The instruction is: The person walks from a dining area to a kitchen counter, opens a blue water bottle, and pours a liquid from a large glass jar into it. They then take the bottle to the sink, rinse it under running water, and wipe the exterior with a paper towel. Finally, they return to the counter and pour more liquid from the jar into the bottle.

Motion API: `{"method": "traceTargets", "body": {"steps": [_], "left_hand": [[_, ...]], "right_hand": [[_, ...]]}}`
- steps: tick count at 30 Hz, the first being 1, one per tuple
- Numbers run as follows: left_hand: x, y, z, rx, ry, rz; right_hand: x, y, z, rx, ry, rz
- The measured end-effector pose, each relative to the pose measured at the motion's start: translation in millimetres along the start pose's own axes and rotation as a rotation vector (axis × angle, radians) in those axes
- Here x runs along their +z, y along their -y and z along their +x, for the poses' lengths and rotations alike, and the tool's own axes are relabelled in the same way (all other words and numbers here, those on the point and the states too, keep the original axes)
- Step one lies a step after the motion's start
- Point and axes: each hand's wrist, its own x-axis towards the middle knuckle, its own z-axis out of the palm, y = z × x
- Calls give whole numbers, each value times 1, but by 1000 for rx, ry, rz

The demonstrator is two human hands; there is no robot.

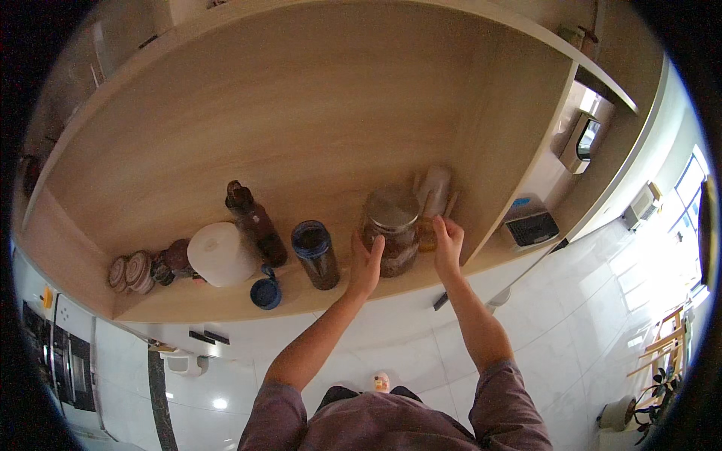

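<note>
A clear glass jar (399, 251) with a metal lid (393, 207) and dark contents stands on the wooden shelf. My left hand (366, 265) lies against its left side, thumb toward me, the other fingers partly hidden. To the right, my right hand (448, 245) has thumb and index finger drawn together beside an amber item (427, 237); blur hides whether it grips it. Behind that hand is a pale, blurred upright container (435, 183) with thin sticks near it. Left of the jar stands an uncapped dark tumbler (317, 256) with a blue rim.
A blue cap (265, 293) lies near the shelf's front edge. Further left are a dark bottle (260, 228), a white rounded container (220, 253) and striped round items (138, 272). A wooden divider (522, 163) rises on the right, with a black-topped device (531, 228) beyond it.
</note>
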Motion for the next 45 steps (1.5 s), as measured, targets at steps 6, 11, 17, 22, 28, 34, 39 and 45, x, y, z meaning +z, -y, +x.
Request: {"method": "traceTargets", "body": {"steps": [6, 11, 17, 22, 28, 34, 39, 45], "left_hand": [[0, -8, 8, -17, 58, -22], [-4, -7, 10, 10, 87, -73], [-11, -20, -5, -50, 74, -13], [-52, -16, -67, 207, 293, 73], [-161, -8, -96, 322, 222, 295], [-241, 22, -92, 288, -35, 699], [-257, 54, -95, 152, -64, 813], [-260, 54, -89, 231, -60, 780]], "right_hand": [[2, 2, 7, 37, -16, -15], [9, 11, 1, 1, -30, -61], [10, 15, -4, 2, -88, -42], [-4, 31, -22, -578, -95, -498], [48, 36, -101, -673, 424, -471], [145, 8, -164, -388, 911, -525], [194, -33, -189, -361, 880, -671], [210, -42, -196, -270, 902, -690]]}}
